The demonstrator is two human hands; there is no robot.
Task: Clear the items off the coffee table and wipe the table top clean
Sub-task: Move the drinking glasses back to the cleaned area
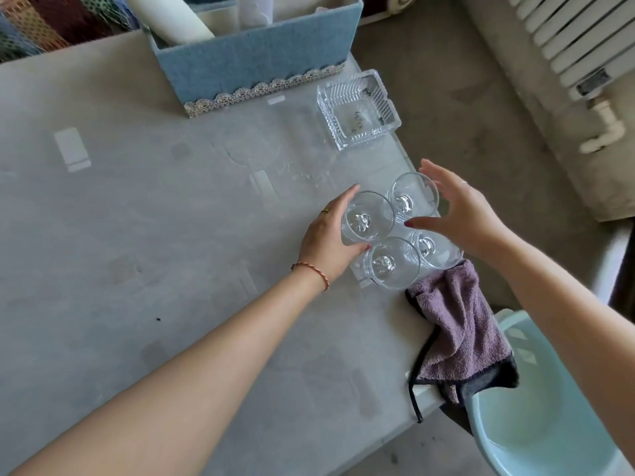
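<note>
Early in the task, by the look of it: coffee table [137, 235] still loaded, top dusty and water-marked, wipe not begun.

Still on it: four glasses [391, 262] clustered near right edge, glass dish [357, 109] behind them, blue fabric box [254, 60] at far edge. Purple cloth [460, 324] draped over right edge, untouched, over a pale blue basin [536, 424].

Left hand [326, 242] curled round left glass [367, 216], gripping its side. Right hand [460, 214] spread wide, holding nothing, hovering over the two right-hand glasses, contact unclear.
</note>
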